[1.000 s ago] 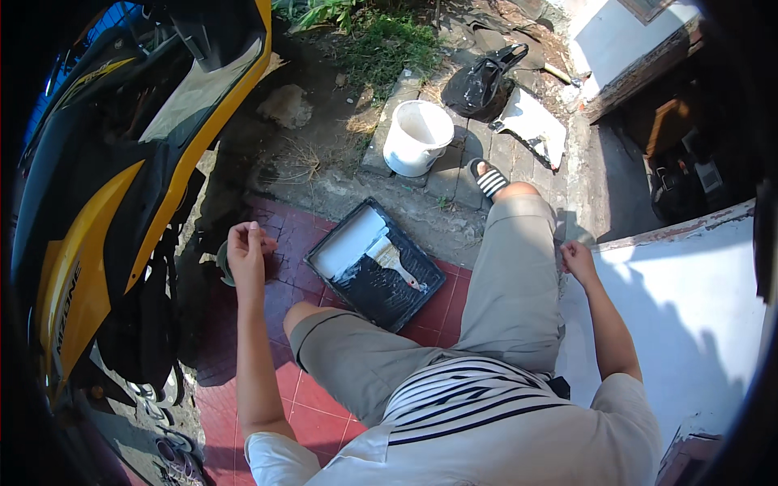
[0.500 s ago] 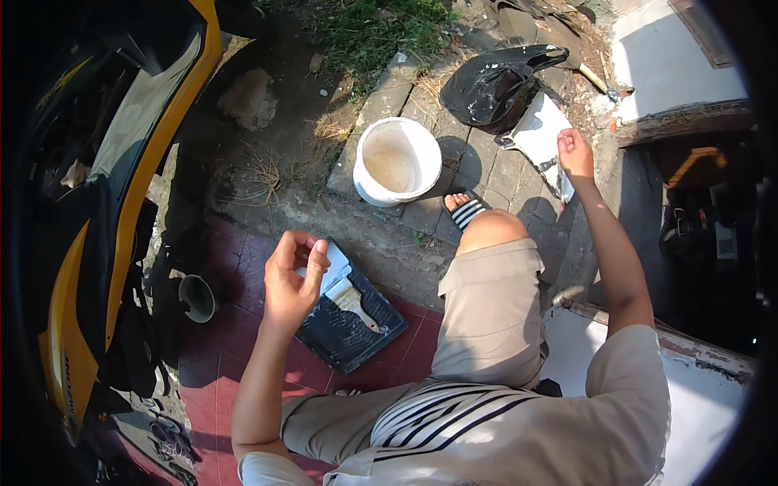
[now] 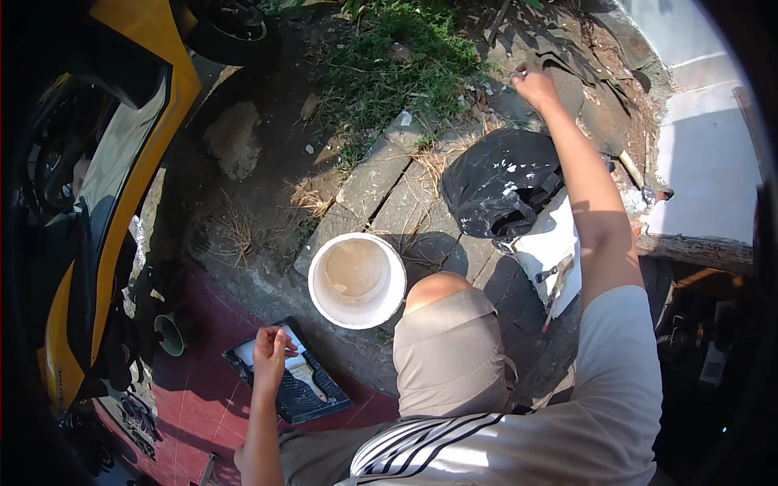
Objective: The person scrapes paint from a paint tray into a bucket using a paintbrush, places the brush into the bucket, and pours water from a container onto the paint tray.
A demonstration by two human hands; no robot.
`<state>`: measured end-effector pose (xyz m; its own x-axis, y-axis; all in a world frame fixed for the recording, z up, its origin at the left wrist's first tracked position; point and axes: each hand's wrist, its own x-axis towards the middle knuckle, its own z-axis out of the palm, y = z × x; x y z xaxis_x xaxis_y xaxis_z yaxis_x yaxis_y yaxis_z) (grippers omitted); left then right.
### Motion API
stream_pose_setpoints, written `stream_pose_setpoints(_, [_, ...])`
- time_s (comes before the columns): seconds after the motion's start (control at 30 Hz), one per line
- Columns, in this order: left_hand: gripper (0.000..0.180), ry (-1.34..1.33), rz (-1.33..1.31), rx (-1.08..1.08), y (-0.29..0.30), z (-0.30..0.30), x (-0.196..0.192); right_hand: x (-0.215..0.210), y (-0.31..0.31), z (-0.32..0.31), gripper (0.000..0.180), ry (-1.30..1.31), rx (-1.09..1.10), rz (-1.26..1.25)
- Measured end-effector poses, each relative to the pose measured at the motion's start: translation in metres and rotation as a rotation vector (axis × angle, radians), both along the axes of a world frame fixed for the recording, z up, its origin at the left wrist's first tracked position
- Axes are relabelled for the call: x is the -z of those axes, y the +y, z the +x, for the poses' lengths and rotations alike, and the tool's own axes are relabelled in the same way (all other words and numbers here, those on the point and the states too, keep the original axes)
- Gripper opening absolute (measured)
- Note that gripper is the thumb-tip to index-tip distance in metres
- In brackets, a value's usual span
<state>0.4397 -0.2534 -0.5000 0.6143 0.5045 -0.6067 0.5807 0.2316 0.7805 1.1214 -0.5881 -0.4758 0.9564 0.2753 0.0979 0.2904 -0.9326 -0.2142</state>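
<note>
The paintbrush point(image 3: 308, 377) lies in the black paint tray point(image 3: 298, 410), on the near left side of the white bucket point(image 3: 356, 312), with its bristles toward the white paint point(image 3: 301, 345) and its handle pointing away from it. The left hand point(image 3: 271, 356) is over the tray's left part, beside the brush; its fingers are loosely curled with the thumb near them. I see nothing in it, though I cannot tell whether thumb and fingertips meet.

The right hand point(image 3: 533, 87) is stretched out well beyond the bucket and to its right, past the black bag point(image 3: 498, 178). Its fingers are bent inward; whether they pinch something small, I cannot tell.

Judging from this pose, the step in hand is a long reach with the right arm, while the brush lies out of use. If the brush is wanted, the move calls for the left hand to come down and close round its handle, clear of the wet paint.

Right of the bucket, a white board point(image 3: 533, 243) lies next to the bag, with a thin tool point(image 3: 557, 296) on it. Grass point(image 3: 397, 65) grows beyond the bucket; left of it are a green pot point(image 3: 169, 334) and a yellow motorbike point(image 3: 154, 36).
</note>
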Motion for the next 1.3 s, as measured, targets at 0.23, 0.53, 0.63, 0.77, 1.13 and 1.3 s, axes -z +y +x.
stream_pose_setpoints(0.23, [0.016, 0.232, 0.094, -0.224, -0.005, -0.055, 0.013, 0.092, 0.028, 0.108, 0.035, 0.342, 0.209, 0.398])
stream_pose_setpoints(0.53, [0.017, 0.537, 0.150, -0.371, -0.037, -0.177, 0.003, 0.169, 0.044, 0.206, 0.050, 0.354, 0.278, 1.035])
stream_pose_setpoints(0.63, [0.016, 0.660, 0.173, -0.338, -0.043, -0.223, 0.000, 0.177, 0.050, 0.221, 0.059, 0.394, 0.275, 1.100])
stream_pose_setpoints(0.77, [0.016, 0.662, 0.143, -0.396, -0.057, -0.230, 0.009, 0.188, 0.047, 0.239, 0.064, 0.420, 0.290, 1.198])
stream_pose_setpoints(1.13, [0.026, 0.717, 0.056, -0.421, -0.075, -0.216, -0.035, 0.187, 0.046, 0.292, 0.024, 0.386, 0.567, 1.485])
stream_pose_setpoints(1.3, [0.033, 0.758, 0.010, -0.440, -0.077, -0.217, -0.038, 0.148, 0.040, 0.307, 0.015, 0.211, 0.806, 1.447])
